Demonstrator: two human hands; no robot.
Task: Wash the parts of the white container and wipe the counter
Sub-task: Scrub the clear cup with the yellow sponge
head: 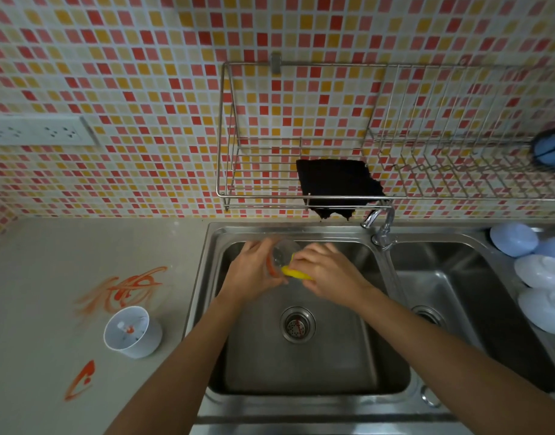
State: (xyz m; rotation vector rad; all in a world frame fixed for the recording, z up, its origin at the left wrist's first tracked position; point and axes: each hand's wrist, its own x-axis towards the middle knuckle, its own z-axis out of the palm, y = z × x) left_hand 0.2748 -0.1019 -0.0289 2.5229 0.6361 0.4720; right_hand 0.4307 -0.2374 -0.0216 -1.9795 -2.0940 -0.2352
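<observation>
Over the left sink basin (348, 365), my left hand (254, 274) grips a clear container part (284, 251) with orange smears on its rim. My right hand (326, 271) holds a yellow sponge (296, 273) against that part. A white container (132, 331) stands upright on the grey counter (50, 277) to the left of the sink, with orange residue inside. Orange sauce smears (128, 288) mark the counter behind the container, and another orange smear (81, 379) lies in front of it.
A chrome faucet (381, 226) stands between the two basins. A wall-mounted wire rack (269, 196) holds a black cloth (335, 183). Several pale blue bowls (539, 277) sit at the right basin's edge. A drain strainer (297, 324) lies in the basin floor. A wall socket (40, 130) is at the left.
</observation>
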